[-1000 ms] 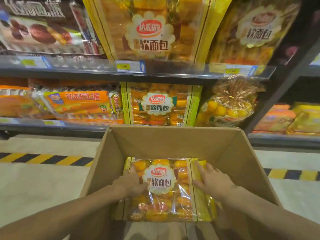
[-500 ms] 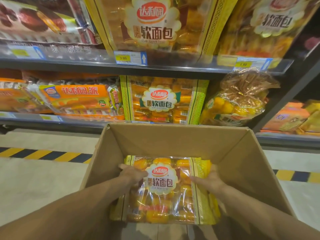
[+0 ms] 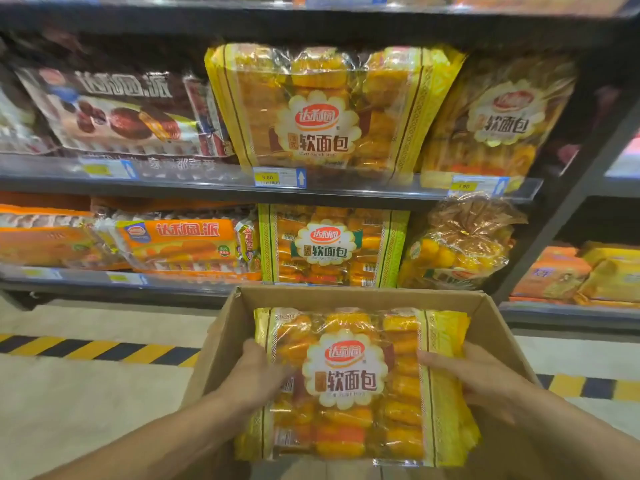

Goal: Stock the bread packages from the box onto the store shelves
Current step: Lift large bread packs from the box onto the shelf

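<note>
Hands on the bread package, both of them, one at each side, and it sits right in the open top of the cardboard box at about six o'clock in the view. Left hand is clamped on the package's nine o'clock edge, fingers wrapped over the clear film. Right hand grips the three o'clock edge, thumb lying across the yellow side band. Package face is up, label readable, rows of orange-yellow rolls showing through the wrapper. Whether it rests on anything inside the box, hard to say, the package hides what lies below.

Up at twelve o'clock, straight ahead, the middle shelf carries a matching large bread pack standing upright, with a price tag on the rail just under it. At one o'clock, beside it, another pack of the same brand, blurred. At ten o'clock, a dark chocolate-cake pack leaning back.

Lower shelf, just beyond the box's far wall: a smaller green-edged bread pack upright at twelve o'clock, a tied clear bag of round buns at two o'clock, orange pie packs lying flat at ten o'clock.

Floor at eight o'clock shows a yellow-and-black striped line.
</note>
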A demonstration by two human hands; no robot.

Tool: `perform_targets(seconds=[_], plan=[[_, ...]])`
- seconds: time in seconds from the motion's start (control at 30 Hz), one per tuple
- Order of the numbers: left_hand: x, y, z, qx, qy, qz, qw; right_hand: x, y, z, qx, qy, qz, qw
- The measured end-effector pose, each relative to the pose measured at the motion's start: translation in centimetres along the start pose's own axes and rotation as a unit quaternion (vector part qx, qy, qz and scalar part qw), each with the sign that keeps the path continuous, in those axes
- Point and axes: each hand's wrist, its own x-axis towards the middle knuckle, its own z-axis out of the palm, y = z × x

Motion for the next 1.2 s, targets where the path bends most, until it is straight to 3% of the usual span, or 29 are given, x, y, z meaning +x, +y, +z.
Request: perform_targets(seconds=[0.17,0.33,0.57,0.73,0.97,1.07,1.2], plan=[[-4.6,2.8,-3.0,-0.012,0.064,0.214,0.975,-4.0,-5.5,-1.5,-0.009,0.067,-0.128,0.989],[-8.2,7.2,-7.5,-0.066,0.123,0.322,0.937,-7.5,-12.4,-0.8,-0.016,0.107,-0.267,0.957],[-11.7,13.6,-15.9,-0.075,0.217,0.466,0.855,-11.3,-23.8,2.2,-0.066,0.140,-0.483,0.862],[-13.1,19.1,-22.3,-0.055,0.271,0.582,0.765,-13.9,-32.1,5.2,-0.093,0.164,-0.592,0.784],[-12.0,26.9,-31.2,-0.040,0.370,0.665,0.648,-13.2,-43.6,10.2,-0.025,0.208,-0.705,0.678],[-10.4,29.4,-33.8,-0.066,0.388,0.661,0.638,-12.2,-47.2,11.9,-0.009,0.197,-0.736,0.647],[-7.5,31.2,-36.0,-0.052,0.408,0.627,0.662,-9.7,-49.3,13.8,-0.031,0.206,-0.712,0.671]])
